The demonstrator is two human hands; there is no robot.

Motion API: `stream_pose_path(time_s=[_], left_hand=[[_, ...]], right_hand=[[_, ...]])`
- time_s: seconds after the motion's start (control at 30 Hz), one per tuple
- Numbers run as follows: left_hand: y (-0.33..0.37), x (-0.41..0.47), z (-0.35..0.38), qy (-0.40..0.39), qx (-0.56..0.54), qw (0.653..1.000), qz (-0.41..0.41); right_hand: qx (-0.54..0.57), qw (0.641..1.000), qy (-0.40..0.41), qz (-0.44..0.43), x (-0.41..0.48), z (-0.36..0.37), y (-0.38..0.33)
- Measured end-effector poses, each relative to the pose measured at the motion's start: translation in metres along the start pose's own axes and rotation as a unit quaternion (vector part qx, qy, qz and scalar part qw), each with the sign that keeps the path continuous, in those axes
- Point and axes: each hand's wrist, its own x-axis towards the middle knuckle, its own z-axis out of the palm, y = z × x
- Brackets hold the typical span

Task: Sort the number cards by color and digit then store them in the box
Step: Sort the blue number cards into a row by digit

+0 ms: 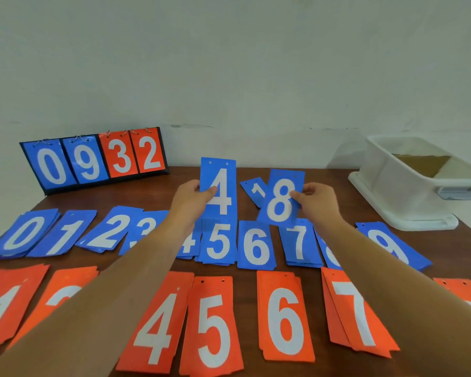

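Note:
My left hand (192, 198) pinches a blue 4 card (219, 186) by its left edge, held upright above the table. My right hand (317, 198) pinches a blue 8 card (282, 197) by its right edge. Behind the 8 lies a loose blue 1 card (253, 189). Below my hands runs a row of blue piles, 0 (25, 232) through 9 (392, 246); my arms hide part of the 3, 4 and 8 piles. Nearest me runs a row of orange piles, among them 4 (155, 325), 5 (214, 327), 6 (284, 319) and 7 (356, 314).
A white plastic box (397, 191) stands at the back right of the brown table (180, 175), with brown cardboard inside. A flip scoreboard (93, 159) showing 0 9 3 2 stands at the back left against the wall.

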Motion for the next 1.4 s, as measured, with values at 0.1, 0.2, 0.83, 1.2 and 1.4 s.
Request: stream_pose_path(time_s=[0.1, 0.2, 0.83, 1.2, 1.4], left_hand=[[-0.002, -0.006, 0.017, -0.039, -0.002, 0.999, -0.009], [-0.006, -0.008, 0.044, -0.072, 0.002, 0.997, -0.026], [-0.023, -0.01, 0.117, -0.117, -0.037, 0.989, -0.087], [-0.031, -0.005, 0.118, -0.171, -0.064, 0.981, -0.067], [-0.018, -0.012, 0.076, -0.16, -0.058, 0.984, -0.046]], right_hand=[[-0.046, 0.998, 0.029, 0.019, 0.006, -0.028, 0.025], [-0.082, 0.994, 0.057, 0.037, 0.007, -0.055, 0.044], [-0.391, 0.918, 0.055, 0.051, -0.003, -0.073, 0.097], [0.003, 0.997, -0.072, -0.032, -0.03, -0.032, 0.003], [0.003, 0.997, -0.081, -0.011, -0.035, -0.004, -0.007]])
